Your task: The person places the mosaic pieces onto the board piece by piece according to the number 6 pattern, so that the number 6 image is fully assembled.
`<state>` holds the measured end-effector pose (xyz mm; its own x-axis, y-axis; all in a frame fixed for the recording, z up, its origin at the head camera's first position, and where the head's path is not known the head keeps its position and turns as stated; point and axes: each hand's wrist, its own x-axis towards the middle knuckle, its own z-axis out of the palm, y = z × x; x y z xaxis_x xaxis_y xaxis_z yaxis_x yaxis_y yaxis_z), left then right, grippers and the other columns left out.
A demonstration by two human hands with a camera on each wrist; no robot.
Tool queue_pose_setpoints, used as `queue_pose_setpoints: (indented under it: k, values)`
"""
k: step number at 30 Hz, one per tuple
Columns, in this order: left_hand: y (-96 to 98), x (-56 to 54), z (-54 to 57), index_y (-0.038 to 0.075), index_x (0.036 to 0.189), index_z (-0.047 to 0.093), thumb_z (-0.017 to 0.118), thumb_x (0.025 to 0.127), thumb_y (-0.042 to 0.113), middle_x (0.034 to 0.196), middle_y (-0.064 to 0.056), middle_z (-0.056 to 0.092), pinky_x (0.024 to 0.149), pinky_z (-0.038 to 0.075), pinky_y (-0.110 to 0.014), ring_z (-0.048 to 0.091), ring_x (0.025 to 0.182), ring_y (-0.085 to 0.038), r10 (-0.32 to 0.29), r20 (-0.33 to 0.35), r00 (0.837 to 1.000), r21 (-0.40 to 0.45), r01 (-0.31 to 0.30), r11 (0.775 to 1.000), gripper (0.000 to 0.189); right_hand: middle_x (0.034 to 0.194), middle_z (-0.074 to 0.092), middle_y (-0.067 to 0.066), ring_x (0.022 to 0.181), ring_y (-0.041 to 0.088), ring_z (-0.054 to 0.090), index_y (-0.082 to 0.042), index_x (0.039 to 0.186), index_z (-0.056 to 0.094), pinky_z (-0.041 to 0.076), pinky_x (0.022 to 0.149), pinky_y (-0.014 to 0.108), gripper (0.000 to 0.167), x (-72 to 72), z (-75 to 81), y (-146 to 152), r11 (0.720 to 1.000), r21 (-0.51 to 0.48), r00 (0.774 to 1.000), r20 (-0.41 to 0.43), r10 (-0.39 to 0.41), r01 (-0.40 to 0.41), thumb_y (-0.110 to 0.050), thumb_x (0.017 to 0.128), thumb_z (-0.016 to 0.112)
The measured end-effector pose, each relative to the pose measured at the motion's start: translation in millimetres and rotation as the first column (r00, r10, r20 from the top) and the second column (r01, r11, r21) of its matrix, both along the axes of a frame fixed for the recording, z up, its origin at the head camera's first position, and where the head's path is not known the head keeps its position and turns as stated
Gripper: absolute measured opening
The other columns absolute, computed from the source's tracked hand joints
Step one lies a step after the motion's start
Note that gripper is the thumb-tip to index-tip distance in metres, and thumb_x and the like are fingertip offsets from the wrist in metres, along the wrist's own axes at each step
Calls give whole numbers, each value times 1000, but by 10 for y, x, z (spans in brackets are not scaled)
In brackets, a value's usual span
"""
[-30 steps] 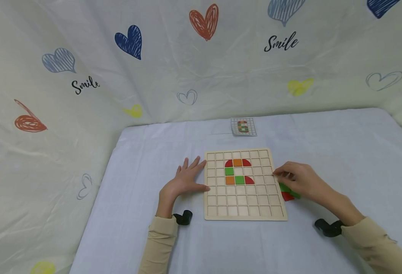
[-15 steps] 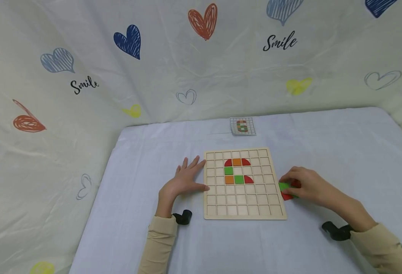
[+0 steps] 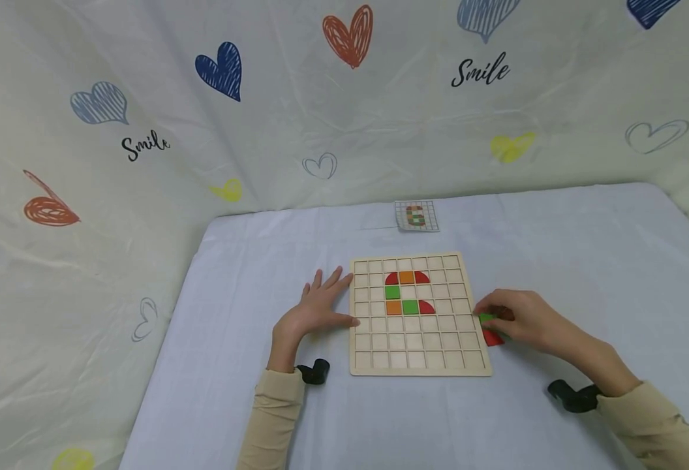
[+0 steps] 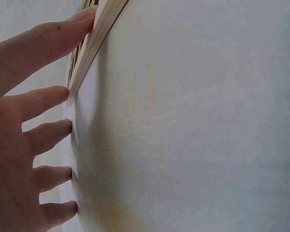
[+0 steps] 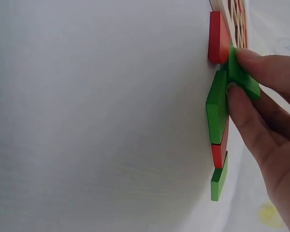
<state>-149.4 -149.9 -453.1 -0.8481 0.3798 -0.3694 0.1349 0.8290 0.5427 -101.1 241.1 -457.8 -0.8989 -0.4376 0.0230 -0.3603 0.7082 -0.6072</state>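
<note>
A square wooden grid board (image 3: 380, 360) lies on the white cloth, with red, orange and green tiles set in its upper cells. At its left edge my left hand (image 3: 315, 312) is spread, thumb and forefinger touching the rim. My right hand (image 3: 526, 318) is beside the right edge and pinches a green tile (image 5: 242, 77) between thumb and finger. Around that tile in the right wrist view lie a red tile (image 5: 217, 38) against the board, a thicker-looking green tile (image 5: 216, 108), another red tile (image 5: 219, 153) and a smaller-looking green tile (image 5: 219, 181).
A small printed card (image 3: 417, 216) with a coloured grid pattern lies behind the board, near the table's far edge. A cloth backdrop (image 3: 403, 130) printed with hearts hangs behind the table. Black wrist cameras are strapped at both cuffs.
My right hand has drawn back from the board's right edge to the loose tiles and taken a green one, then shifted slightly left. The left hand and board keep their places.
</note>
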Motion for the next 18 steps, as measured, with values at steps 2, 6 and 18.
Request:
queue_pose_setpoints:
  k: [2, 6, 18]
  values:
    - [3, -1, 10, 24, 164, 28, 80, 88, 41, 174, -1, 11, 127, 0, -62, -11, 159, -38, -2, 1, 1000, -2, 2, 1000, 94, 94, 74, -8, 78, -1, 59, -12, 100, 78, 56, 68, 21, 22, 5, 5, 17, 1000, -14, 1000, -16, -1, 1, -3, 81, 84]
    - [4, -2, 17, 24, 164, 28, 80, 88, 41, 174, -1, 11, 127, 1, -62, -10, 159, -39, 0, 1, 1000, -10, 0, 1000, 94, 97, 75, -5, 82, 4, 66, -13, 101, 79, 58, 71, 21, 21, 17, 32, 41, 999, -20, 999, 3, -33, 33, -5, 83, 84]
    - [10, -8, 15, 24, 164, 29, 81, 87, 43, 174, 0, 11, 127, 0, -62, -10, 159, -38, -1, 1, 1000, -9, 1, 1000, 95, 105, 75, 2, 87, 6, 69, -2, 117, 75, 59, 74, 21, 35, 50, 49, 7, 992, -101, 992, 114, -60, 72, -5, 83, 83]
